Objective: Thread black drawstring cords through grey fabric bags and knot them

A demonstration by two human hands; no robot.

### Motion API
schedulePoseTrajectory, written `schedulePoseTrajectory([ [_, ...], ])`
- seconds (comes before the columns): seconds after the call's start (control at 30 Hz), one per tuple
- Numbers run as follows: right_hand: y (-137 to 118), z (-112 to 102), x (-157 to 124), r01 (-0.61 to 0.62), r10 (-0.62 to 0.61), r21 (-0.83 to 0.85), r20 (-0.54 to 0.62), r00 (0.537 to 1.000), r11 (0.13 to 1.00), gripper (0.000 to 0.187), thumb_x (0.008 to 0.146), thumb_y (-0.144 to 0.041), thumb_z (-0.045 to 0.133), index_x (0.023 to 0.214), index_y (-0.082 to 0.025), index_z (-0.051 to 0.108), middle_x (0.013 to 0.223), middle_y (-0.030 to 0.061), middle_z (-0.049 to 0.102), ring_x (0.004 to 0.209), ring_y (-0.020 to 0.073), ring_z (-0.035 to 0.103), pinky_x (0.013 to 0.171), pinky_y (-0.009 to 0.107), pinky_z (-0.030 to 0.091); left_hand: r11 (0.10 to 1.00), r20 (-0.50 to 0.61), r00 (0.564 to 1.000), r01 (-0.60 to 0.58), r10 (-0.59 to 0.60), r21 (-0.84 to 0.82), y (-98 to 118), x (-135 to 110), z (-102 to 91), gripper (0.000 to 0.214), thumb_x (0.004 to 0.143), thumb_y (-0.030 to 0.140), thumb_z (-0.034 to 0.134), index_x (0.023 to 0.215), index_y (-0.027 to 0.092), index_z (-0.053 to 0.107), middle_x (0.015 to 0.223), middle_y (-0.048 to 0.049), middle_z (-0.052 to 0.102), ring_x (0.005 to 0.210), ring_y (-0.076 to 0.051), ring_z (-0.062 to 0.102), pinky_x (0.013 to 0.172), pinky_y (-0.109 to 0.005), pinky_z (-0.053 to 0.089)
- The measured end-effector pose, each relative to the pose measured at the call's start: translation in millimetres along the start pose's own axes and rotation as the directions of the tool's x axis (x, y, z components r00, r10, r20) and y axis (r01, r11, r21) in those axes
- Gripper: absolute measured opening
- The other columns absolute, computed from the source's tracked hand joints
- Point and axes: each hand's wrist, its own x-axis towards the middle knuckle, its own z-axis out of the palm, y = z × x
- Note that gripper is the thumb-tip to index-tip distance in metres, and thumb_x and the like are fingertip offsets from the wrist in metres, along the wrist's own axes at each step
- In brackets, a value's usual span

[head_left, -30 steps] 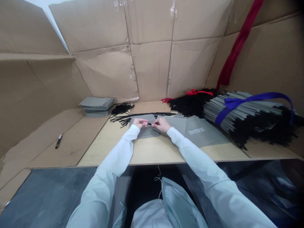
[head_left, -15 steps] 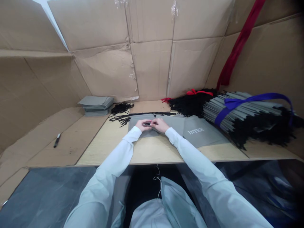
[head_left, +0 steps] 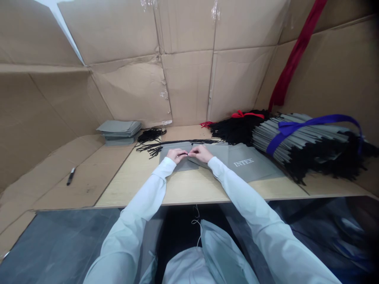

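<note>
My left hand [head_left: 176, 155] is closed in a pinch, with a thin black cord [head_left: 184, 154] between thumb and fingers. The fingertips of my right hand [head_left: 201, 153] are pinched together and meet the cord's end; detail there is too small to make out fully. Beneath both hands, flat grey fabric pouches [head_left: 218, 152] lie overlapping on the table. At their right rests a grey pouch printed INTEX [head_left: 257, 167]. Black cords [head_left: 151, 150] stretch along the far side of the pouches, just beyond my fingers.
Grey pouches [head_left: 118, 136] are stacked at back left, near a coil of black cord [head_left: 151, 135]. A black marker [head_left: 70, 176] lies left. On the right sit a pouch bundle tied with blue ribbon [head_left: 278, 138] and black cords under red ribbon [head_left: 239, 132]. Cardboard walls [head_left: 186, 86] surround the table.
The dark loop that showed between my hands is now a thin line. My right hand has turned slightly, and its fingertips have drawn a little away from my left.
</note>
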Motion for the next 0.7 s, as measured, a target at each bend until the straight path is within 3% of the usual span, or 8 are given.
schedulePoseTrajectory([
  [0.17, -1, 2, 0, -0.011, 0.011, 0.001, -0.013, 1.0, 1.0, 0.025, 0.065, -0.034, 0.052, 0.072, -0.013, 0.064, 0.058, 0.0012, 0.058, 0.055, 0.0082, 0.045, 0.055, 0.019, 0.033, 0.978, -0.018, 0.989, 0.139, -0.144, -0.158, -5, -1, 5.0, 0.024, 0.051, 0.032, 0.065, 0.072, 0.019, 0.065, 0.07, -0.0026, 0.063, 0.07, -0.015, 0.054, 0.073, -0.025, 0.039],
  [0.27, 0, 2, 0, -0.03, 0.03, -0.009, -0.035, 0.999, 1.0, 0.023, 0.066, -0.031, 0.051, 0.071, -0.013, 0.063, 0.06, 0.0014, 0.058, 0.056, 0.0086, 0.046, 0.056, 0.019, 0.034, 0.869, 0.038, 0.959, 0.272, -0.281, -0.413, -8, 0, 8.2, 0.043, 0.044, 0.032, 0.069, 0.081, 0.012, 0.063, 0.069, -0.0063, 0.063, 0.069, -0.017, 0.056, 0.074, -0.031, 0.042],
  [0.37, -2, 2, -1, -0.039, 0.038, -0.029, -0.047, 0.998, 0.999, 0.02, 0.067, -0.028, 0.05, 0.07, -0.013, 0.062, 0.059, 0.0013, 0.058, 0.056, 0.009, 0.047, 0.057, 0.02, 0.035, 0.74, 0.089, 0.925, 0.351, -0.369, -0.574, -9, 1, 10.2, 0.048, 0.042, 0.034, 0.07, 0.082, 0.007, 0.062, 0.063, -0.0076, 0.063, 0.059, -0.016, 0.056, 0.07, -0.035, 0.045],
  [0.43, -6, 5, -2, 0.005, -0.007, -0.024, -0.078, 0.997, 1.0, 0.018, 0.067, -0.022, 0.049, 0.077, -0.013, 0.06, 0.066, 0.0017, 0.059, 0.059, 0.0088, 0.049, 0.06, 0.02, 0.037, 0.706, 0.091, 0.909, 0.375, -0.406, -0.601, -10, 2, 11.7, 0.045, 0.041, 0.033, 0.071, 0.076, 0.006, 0.063, 0.059, -0.0064, 0.062, 0.055, -0.014, 0.055, 0.069, -0.035, 0.045],
  [0.57, -16, 15, -4, 0.2, -0.197, 0.018, -0.099, 0.975, 0.98, 0.034, 0.064, -0.012, 0.048, 0.097, -0.017, 0.051, 0.089, 0.0024, 0.058, 0.071, 0.0083, 0.053, 0.067, 0.02, 0.038, 0.706, 0.067, 0.88, 0.421, -0.471, -0.57, -9, 3, 13.5, 0.035, 0.038, 0.031, 0.072, 0.062, 0.008, 0.063, 0.051, -0.0031, 0.059, 0.049, -0.011, 0.053, 0.066, -0.033, 0.046],
  [0.7, -19, 19, -2, 0.149, -0.151, -0.028, -0.129, 0.98, 0.988, 0.019, 0.068, -0.018, 0.05, 0.085, -0.017, 0.058, 0.076, 0.0016, 0.061, 0.068, 0.0101, 0.054, 0.068, 0.021, 0.039, 0.667, 0.094, 0.859, 0.454, -0.502, -0.591, -6, 3, 10.7, 0.033, 0.038, 0.033, 0.072, 0.059, 0.009, 0.061, 0.048, -0.0024, 0.057, 0.046, -0.01, 0.052, 0.064, -0.031, 0.046],
])
